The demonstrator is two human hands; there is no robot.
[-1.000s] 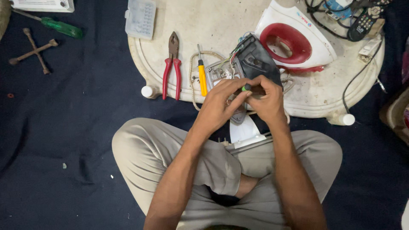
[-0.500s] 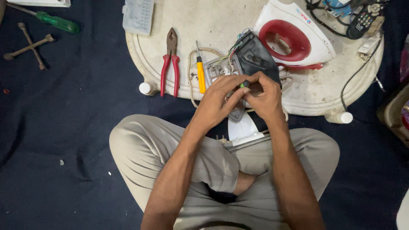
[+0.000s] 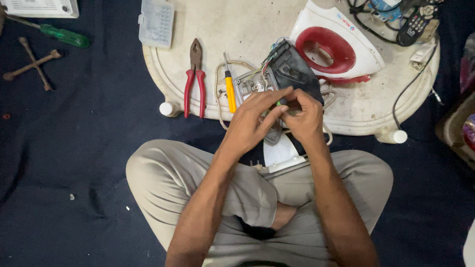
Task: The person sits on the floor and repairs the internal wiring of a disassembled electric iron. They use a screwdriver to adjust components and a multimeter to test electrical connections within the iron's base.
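Iron base point(image 3: 292, 74) partly hidden behind both hands' point(image 3: 277, 118) grip.

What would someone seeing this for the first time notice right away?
Both hands, the left hand and the right hand, meet over an opened clothes iron with exposed wiring at the near edge of a worn white tray. Behind it at the tray's right lies a white and red iron cover. Red-handled pliers and a yellow screwdriver lie to the left.

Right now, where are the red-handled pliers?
In the head view, the red-handled pliers lie on the white tray's left part, beside the yellow screwdriver, left of both hands.
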